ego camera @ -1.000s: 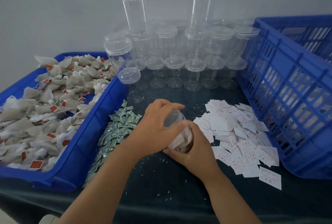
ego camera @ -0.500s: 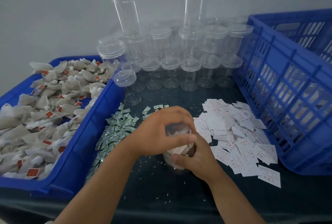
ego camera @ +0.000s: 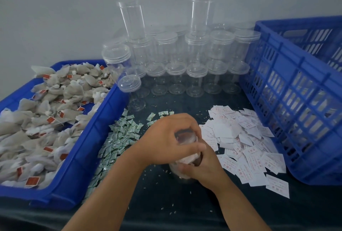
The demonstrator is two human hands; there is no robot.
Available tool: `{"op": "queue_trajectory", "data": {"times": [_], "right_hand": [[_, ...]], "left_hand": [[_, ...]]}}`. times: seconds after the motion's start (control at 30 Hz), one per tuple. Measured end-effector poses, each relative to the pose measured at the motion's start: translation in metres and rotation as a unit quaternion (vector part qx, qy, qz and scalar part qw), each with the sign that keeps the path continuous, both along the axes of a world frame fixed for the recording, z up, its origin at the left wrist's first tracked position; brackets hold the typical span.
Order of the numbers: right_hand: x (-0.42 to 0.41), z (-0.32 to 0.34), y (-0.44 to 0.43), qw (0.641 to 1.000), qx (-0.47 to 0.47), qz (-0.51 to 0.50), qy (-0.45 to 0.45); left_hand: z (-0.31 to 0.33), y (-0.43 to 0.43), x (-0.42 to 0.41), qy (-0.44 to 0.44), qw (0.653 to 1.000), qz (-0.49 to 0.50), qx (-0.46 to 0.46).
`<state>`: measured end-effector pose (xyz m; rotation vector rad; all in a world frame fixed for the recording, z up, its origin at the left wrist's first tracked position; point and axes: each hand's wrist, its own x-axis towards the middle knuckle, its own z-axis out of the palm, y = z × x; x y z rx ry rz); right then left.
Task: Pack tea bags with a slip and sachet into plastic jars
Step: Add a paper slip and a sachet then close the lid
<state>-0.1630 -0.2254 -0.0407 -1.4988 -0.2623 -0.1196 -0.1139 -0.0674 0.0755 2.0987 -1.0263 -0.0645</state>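
Note:
A clear plastic jar point(ego camera: 185, 158) packed with tea bags stands upright on the dark table in front of me. My left hand point(ego camera: 172, 140) curls over its clear lid point(ego camera: 186, 136) from above and grips it. My right hand point(ego camera: 203, 167) wraps round the jar's lower body from the right. Loose tea bags point(ego camera: 46, 119) with red tags fill the blue tray point(ego camera: 88, 147) on the left. Small green sachets point(ego camera: 118, 138) lie beside that tray. White paper slips point(ego camera: 244, 143) are heaped to the right of the jar.
Rows and stacks of empty clear lidded jars point(ego camera: 177, 64) stand at the back against the wall. A tall blue slatted crate point(ego camera: 296, 101) fills the right side. Small grains are scattered on the table near its front edge.
The jar has gone from tilted to upright on the table. My left hand has settled over the lid, and my right hand has slid down to the jar's lower body.

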Motion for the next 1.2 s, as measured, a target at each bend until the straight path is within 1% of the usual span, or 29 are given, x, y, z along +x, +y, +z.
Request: {"op": "queue_trajectory", "data": {"times": [0.03, 0.07, 0.1, 0.17, 0.2, 0.23, 0.3, 0.4, 0.53, 0.6, 0.7, 0.73, 0.8, 0.83, 0.87, 0.93, 0.97, 1.07, 1.13, 1.2], "right_hand": [[0.001, -0.001, 0.002, 1.0, -0.008, -0.009, -0.001], [0.001, -0.002, 0.006, 1.0, -0.012, -0.023, 0.002], [0.001, -0.003, 0.009, 0.999, -0.022, -0.042, 0.002], [0.0, -0.003, 0.014, 0.994, -0.069, -0.088, -0.011], [0.001, -0.003, 0.014, 0.99, -0.091, -0.104, -0.02], [0.001, -0.003, 0.013, 0.989, -0.097, -0.109, -0.027], [-0.001, -0.002, 0.009, 0.993, -0.068, -0.091, -0.023], [0.0, 0.0, 0.001, 0.998, -0.033, -0.048, -0.005], [0.004, 0.0, 0.0, 0.998, -0.039, -0.024, 0.033], [0.003, -0.001, 0.0, 0.998, -0.039, -0.024, 0.036], [0.001, 0.0, 0.005, 0.999, -0.024, -0.041, 0.025], [-0.001, 0.002, 0.007, 0.999, -0.007, -0.041, 0.022], [-0.002, 0.004, 0.01, 0.999, -0.006, -0.045, 0.008], [-0.003, 0.006, 0.011, 0.998, -0.033, -0.052, -0.004], [-0.002, 0.007, 0.01, 0.994, -0.081, -0.066, -0.018], [-0.002, 0.009, 0.008, 0.967, -0.221, -0.121, -0.031], [-0.003, 0.015, 0.003, 0.953, -0.268, -0.138, -0.031], [-0.005, 0.042, -0.01, 0.941, -0.323, -0.102, -0.025], [-0.006, 0.067, -0.022, 0.911, -0.402, -0.09, -0.029], [-0.009, 0.096, -0.038, 0.896, -0.432, -0.096, -0.026]], "left_hand": [[-0.001, 0.003, 0.002, 0.012, 1.0, 0.002, -0.01], [-0.004, 0.004, 0.002, 0.019, 0.999, 0.028, -0.006], [-0.007, 0.002, 0.001, 0.019, 0.997, 0.076, 0.017], [-0.013, -0.003, -0.005, 0.024, 0.978, 0.189, 0.091], [-0.016, -0.006, -0.007, 0.023, 0.969, 0.223, 0.106], [-0.019, -0.009, -0.008, 0.017, 0.966, 0.238, 0.099], [-0.021, -0.011, -0.007, 0.016, 0.971, 0.231, 0.062], [-0.021, -0.004, -0.001, 0.041, 0.983, 0.175, 0.032], [-0.019, 0.007, 0.005, 0.091, 0.992, 0.088, -0.003], [-0.021, 0.011, 0.005, 0.1, 0.992, 0.072, -0.032], [-0.031, 0.014, 0.0, 0.111, 0.98, 0.111, -0.126], [-0.036, 0.014, -0.004, 0.124, 0.972, 0.133, -0.147], [-0.045, 0.011, -0.012, 0.17, 0.956, 0.163, -0.173], [-0.05, 0.009, -0.014, 0.184, 0.95, 0.173, -0.185], [-0.055, 0.008, -0.015, 0.186, 0.945, 0.183, -0.197], [-0.059, 0.008, -0.017, 0.172, 0.941, 0.2, -0.211], [-0.058, 0.008, -0.016, 0.166, 0.942, 0.197, -0.213], [-0.057, 0.004, -0.013, 0.184, 0.94, 0.177, -0.228], [-0.051, -0.005, -0.01, 0.189, 0.94, 0.158, -0.235], [-0.038, -0.02, -0.008, 0.183, 0.946, 0.124, -0.237]]}}
